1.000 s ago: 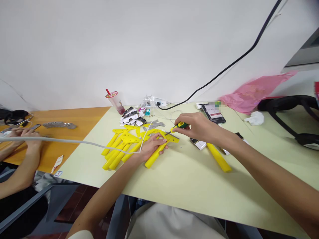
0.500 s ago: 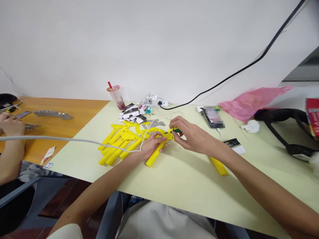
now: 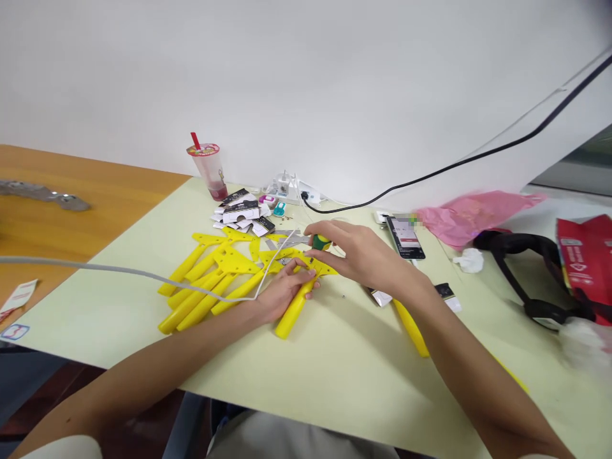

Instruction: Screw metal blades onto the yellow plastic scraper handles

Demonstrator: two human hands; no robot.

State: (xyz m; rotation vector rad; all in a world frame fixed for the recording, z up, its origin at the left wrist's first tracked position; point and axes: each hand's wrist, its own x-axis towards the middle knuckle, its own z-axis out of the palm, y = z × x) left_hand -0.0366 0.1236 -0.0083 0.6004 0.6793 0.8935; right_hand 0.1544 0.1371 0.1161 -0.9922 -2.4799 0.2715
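Observation:
My left hand (image 3: 280, 294) is closed around a yellow plastic scraper (image 3: 291, 319), whose handle points down toward me. Above the scraper's wide head, my right hand (image 3: 358, 252) grips the green and yellow handle of a screwdriver (image 3: 320, 242). The screwdriver stands nearly upright, and its tip is hard to make out against the yellow head. Left of my hands lies a pile of similar yellow scrapers (image 3: 203, 296). Flat grey blades (image 3: 292, 240) rest just behind them.
Behind the pile are black-and-white card packets (image 3: 241, 212) and a drink cup (image 3: 209, 172). A power strip (image 3: 306, 193) sits by the wall. On the right are a phone (image 3: 405, 237), a pink bag (image 3: 473, 217) and a black headset (image 3: 521, 274). A white cable (image 3: 143, 273) crosses the left side.
The screwdriver has swung from a slanted position to nearly upright over the scraper head, with my right hand raised around its handle. My left hand keeps its hold. The view has turned right.

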